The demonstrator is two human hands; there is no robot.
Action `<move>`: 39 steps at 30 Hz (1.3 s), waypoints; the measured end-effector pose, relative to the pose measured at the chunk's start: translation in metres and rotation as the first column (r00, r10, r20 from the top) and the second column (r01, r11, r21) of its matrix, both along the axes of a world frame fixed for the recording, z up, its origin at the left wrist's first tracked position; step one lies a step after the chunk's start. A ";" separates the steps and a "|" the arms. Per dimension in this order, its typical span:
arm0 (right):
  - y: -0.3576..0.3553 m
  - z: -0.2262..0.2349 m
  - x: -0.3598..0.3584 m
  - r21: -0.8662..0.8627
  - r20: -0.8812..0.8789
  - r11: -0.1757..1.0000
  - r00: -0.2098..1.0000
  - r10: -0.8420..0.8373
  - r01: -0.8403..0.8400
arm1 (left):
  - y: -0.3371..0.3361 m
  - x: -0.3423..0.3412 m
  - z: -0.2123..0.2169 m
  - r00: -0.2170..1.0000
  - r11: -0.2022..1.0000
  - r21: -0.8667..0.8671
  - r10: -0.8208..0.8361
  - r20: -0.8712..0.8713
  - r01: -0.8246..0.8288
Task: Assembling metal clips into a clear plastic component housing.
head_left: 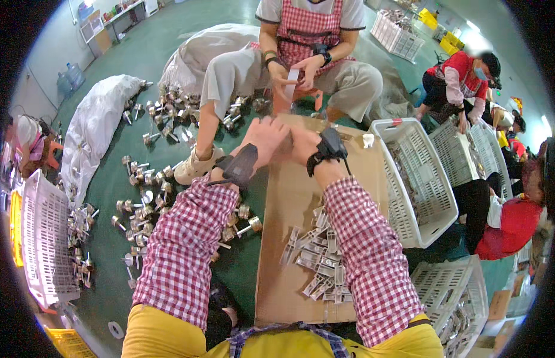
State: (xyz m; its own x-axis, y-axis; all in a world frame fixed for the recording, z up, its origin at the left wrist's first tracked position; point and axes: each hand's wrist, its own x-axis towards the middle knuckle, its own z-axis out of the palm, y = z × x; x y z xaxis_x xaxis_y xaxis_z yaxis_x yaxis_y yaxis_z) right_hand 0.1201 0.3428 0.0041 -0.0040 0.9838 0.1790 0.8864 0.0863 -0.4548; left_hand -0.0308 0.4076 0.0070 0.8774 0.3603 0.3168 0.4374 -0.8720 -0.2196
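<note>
Over the far part of a brown cardboard sheet, my left hand and my right hand come close together. Both look closed, the fingers curled in toward each other and blurred. Whatever lies between them is hidden. Below my right forearm, a loose pile of pale, flat, frame-shaped parts rests on the cardboard. A small white crumpled piece sits at its far right corner. Beside my left arm, several metal parts with round heads and stems are scattered on the green floor.
A person in a checked apron sits opposite, holding a white strip. White crates stand along the right, another crate at the left. White sacks lie beyond the metal parts. Other people work at the right.
</note>
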 end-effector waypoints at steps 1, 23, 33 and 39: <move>-0.005 -0.010 -0.003 0.076 0.000 0.997 1.000 0.021 -0.021 | -0.002 -0.003 0.003 0.999 0.995 -0.090 -0.043 -0.029 0.041; -0.169 -0.002 -0.083 0.041 -0.035 0.989 0.989 0.141 -0.140 | -0.084 -0.067 0.047 0.904 0.627 -0.779 -0.330 -0.273 -0.006; -0.098 -0.018 -0.056 -0.082 -0.263 0.970 0.944 0.200 -0.228 | -0.045 -0.074 0.048 0.893 0.512 -0.853 -0.424 -0.150 0.100; -0.043 -0.033 -0.009 -0.421 -0.438 0.832 0.884 0.163 -0.362 | -0.096 -0.084 0.050 0.948 0.894 -0.415 -0.262 -0.181 0.168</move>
State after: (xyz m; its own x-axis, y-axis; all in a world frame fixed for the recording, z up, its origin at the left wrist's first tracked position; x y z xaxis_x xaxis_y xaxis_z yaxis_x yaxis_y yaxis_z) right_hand 0.1114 0.2995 -0.0289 -0.3065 0.9128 -0.2700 0.6183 -0.0248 -0.7856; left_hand -0.1145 0.3120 0.0569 0.9780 0.2069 -0.0261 0.2084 -0.9742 0.0867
